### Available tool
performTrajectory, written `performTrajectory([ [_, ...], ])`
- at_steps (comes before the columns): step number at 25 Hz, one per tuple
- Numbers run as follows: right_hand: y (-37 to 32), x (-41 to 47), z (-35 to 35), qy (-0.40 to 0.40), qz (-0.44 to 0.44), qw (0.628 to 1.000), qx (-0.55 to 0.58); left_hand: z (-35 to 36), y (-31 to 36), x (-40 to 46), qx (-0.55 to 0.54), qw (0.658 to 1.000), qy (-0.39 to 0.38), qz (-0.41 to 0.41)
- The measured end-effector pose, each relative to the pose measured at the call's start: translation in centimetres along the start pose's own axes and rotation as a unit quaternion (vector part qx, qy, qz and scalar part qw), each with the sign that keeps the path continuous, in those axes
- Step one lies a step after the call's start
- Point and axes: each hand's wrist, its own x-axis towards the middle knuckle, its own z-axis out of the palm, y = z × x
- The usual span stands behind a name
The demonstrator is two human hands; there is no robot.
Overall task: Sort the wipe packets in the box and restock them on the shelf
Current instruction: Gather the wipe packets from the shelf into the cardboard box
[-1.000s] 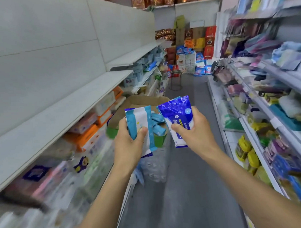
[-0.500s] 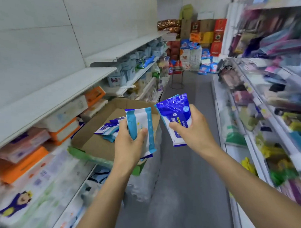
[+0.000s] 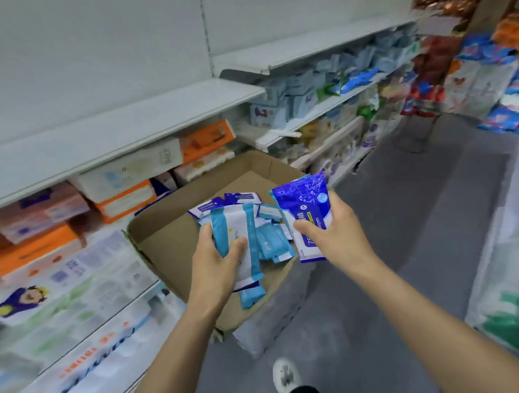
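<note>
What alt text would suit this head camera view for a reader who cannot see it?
Two hands hold wipe packets over an open cardboard box in a shop aisle: the left hand grips a light-blue packet, the right hand a dark-blue packet.

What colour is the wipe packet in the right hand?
Dark blue above and white below; the wipe packet shows best in the head view, held by the right hand.

A small retail shop, seen down one narrow aisle [image 3: 423, 208]. White metal shelves [image 3: 149, 118] on the left carry stacked packaged goods [image 3: 125, 171] (tissue and wipe packs, by the look), and bagged stock [image 3: 495, 79] is piled at the far end.
</note>
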Motion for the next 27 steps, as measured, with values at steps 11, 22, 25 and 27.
performTrajectory([
  [11, 8.8, 25.5, 10.1, -0.246, 0.062, 0.966, -0.042, 5.9, -10.1, 20.3, -0.047, 0.962, 0.139, -0.230],
  [22, 16.1, 36.2, 26.4, -0.407, 0.193, 0.892, -0.038, 5.8, -21.2, 33.1, 0.139, 0.926, 0.152, -0.316],
  [25, 17.2, 35.7, 27.3, -0.478, 0.147, 0.855, -0.137, 5.7, -23.2, 32.9, 0.202, 0.918, 0.078, -0.332],
  [27, 17.0, 35.3, 27.0, -0.513, 0.129, 0.826, -0.194, 5.3, -23.4, 32.6, 0.193, 0.921, 0.057, -0.334],
])
